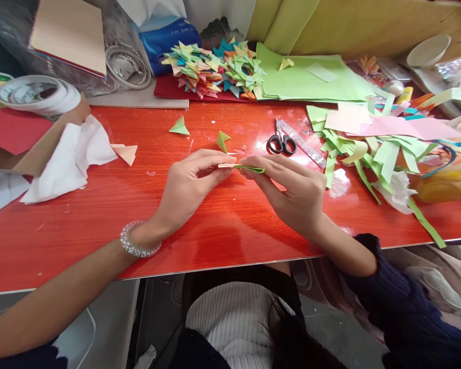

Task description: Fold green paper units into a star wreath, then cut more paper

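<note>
Both hands meet above the red table point(215, 225). Between them is a small folded paper piece point(249, 168), green at the right and pale at the left. My left hand point(190, 184) pinches its pale end between thumb and fingers. The green end is held by my right hand point(295, 192), also in a pinch. Just beyond the fingertips stands a green folded triangle point(222, 141), with another green triangle point(180, 126) farther left. A peach triangle point(126, 153) lies left of my left hand. Black-handled scissors point(280, 141) rest beside a clear ruler point(301, 143) behind my right hand.
Clusters of folded paper point(200, 69) and green sheets point(311, 77) sit at the back. Cut green strips point(392, 154) and pink paper point(415, 127) pile up at the right. Crumpled tissue point(67, 161), a cardboard box point(48, 138) and tape rolls point(38, 95) occupy the left.
</note>
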`<state>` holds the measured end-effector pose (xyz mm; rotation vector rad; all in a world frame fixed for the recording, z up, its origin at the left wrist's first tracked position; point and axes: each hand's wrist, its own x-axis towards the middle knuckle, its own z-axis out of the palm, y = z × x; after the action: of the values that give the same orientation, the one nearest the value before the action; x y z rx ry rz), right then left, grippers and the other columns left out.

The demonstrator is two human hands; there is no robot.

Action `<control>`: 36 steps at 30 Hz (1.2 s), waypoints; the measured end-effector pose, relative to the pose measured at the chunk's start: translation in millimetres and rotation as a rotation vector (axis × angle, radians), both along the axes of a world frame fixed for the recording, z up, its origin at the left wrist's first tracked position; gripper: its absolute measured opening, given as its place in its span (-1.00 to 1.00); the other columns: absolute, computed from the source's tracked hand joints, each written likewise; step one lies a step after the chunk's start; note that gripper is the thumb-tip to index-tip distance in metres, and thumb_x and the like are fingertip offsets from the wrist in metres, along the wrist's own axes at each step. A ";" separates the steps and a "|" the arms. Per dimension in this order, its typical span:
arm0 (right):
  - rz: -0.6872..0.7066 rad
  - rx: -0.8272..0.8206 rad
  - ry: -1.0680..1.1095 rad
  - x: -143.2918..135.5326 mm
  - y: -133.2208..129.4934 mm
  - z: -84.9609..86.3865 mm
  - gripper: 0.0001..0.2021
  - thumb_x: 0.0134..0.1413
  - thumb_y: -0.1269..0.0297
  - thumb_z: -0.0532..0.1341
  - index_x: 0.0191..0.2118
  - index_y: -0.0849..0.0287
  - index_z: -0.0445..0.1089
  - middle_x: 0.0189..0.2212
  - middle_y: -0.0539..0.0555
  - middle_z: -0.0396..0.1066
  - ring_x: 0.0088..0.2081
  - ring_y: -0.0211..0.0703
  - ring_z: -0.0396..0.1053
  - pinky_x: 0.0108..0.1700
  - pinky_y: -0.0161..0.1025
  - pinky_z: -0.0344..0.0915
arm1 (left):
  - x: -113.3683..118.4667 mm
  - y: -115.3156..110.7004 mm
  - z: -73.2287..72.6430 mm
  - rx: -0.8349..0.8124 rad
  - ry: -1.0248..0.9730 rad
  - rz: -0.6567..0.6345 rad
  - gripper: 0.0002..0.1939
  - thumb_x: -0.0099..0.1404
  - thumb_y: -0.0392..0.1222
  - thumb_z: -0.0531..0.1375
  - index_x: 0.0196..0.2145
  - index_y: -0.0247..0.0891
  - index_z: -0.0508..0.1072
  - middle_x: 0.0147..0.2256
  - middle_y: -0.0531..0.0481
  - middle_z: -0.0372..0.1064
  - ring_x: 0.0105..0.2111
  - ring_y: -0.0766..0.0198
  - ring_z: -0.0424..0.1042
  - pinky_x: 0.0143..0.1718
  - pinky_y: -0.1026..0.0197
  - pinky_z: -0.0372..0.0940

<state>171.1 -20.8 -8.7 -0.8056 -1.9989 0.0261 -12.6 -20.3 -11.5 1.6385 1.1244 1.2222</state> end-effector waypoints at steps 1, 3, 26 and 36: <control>-0.005 -0.004 -0.001 0.0 -0.1 -0.1 -0.76 0.18 0.54 0.16 -0.17 0.11 0.50 -0.26 0.00 0.57 -0.22 -0.29 0.52 -0.17 -0.32 0.48 | 0.0 -0.3 0.1 0.007 0.006 0.003 -0.86 0.26 -0.15 0.26 -0.22 -0.11 0.59 -0.16 0.03 0.49 -0.12 0.25 0.43 -0.06 0.18 0.34; -0.010 -0.028 -0.008 0.1 -0.6 -0.2 -0.76 0.19 0.52 0.15 -0.17 0.09 0.50 -0.24 -0.01 0.57 -0.21 -0.28 0.52 -0.18 -0.31 0.48 | -0.2 -0.7 0.2 0.011 0.024 0.014 -0.86 0.26 -0.15 0.26 -0.21 -0.11 0.59 -0.16 0.03 0.49 -0.12 0.25 0.43 -0.06 0.18 0.35; 0.108 -0.401 0.093 5.8 6.7 3.5 -0.78 0.26 0.26 0.16 -0.06 0.04 0.51 -0.45 -0.08 0.44 -0.50 -0.44 0.37 -0.39 -0.41 0.36 | -0.5 -3.4 4.0 0.099 0.119 0.074 -0.85 0.29 -0.17 0.23 -0.23 0.04 0.59 -0.17 0.08 0.48 -0.12 0.21 0.41 -0.01 0.13 0.28; 0.123 -0.348 0.075 4.7 5.0 2.3 -0.80 0.22 0.39 0.19 -0.10 0.07 0.49 -0.27 -0.03 0.49 -0.39 -0.40 0.45 -0.31 -0.40 0.42 | -1.1 -2.8 1.8 0.180 0.186 0.048 -0.84 0.32 -0.16 0.20 -0.21 0.01 0.58 -0.17 0.08 0.48 -0.14 0.22 0.42 -0.06 0.15 0.28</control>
<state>175.8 -15.7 -6.4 -0.8826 -1.9962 0.4805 -13.7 -23.1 -9.7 1.9028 1.2011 1.2516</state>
